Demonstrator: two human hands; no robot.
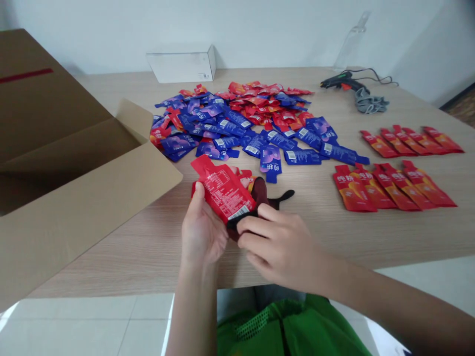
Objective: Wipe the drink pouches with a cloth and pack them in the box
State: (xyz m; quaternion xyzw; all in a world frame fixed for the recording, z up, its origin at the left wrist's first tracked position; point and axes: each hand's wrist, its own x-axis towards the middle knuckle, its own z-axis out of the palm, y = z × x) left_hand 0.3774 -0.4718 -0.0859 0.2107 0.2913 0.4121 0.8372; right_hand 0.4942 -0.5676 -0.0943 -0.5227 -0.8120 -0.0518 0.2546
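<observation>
Wood-grain table [129, 262]; open carton [85, 212] at left. Left hand [200, 237] pinches a red packet [226, 193], thumb over its left edge. Dark cloth [260, 190] adjoins its lower end; right hand's [282, 242] bent fingers touch the cloth, pinch undeterminable.

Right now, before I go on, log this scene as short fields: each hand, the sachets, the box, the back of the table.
Left hand: holding a red sachet, printed text up, thumb at its edge
Right hand: fingers at a dark band by the sachet's barcode end; grip unclear
Loose pile: mixed blue sachets and red ones, mid-table
Rows: two of overlapping red sachets, front row and back row, right side
Cardboard box: open, left side
Table back: white box, glue gun
</observation>
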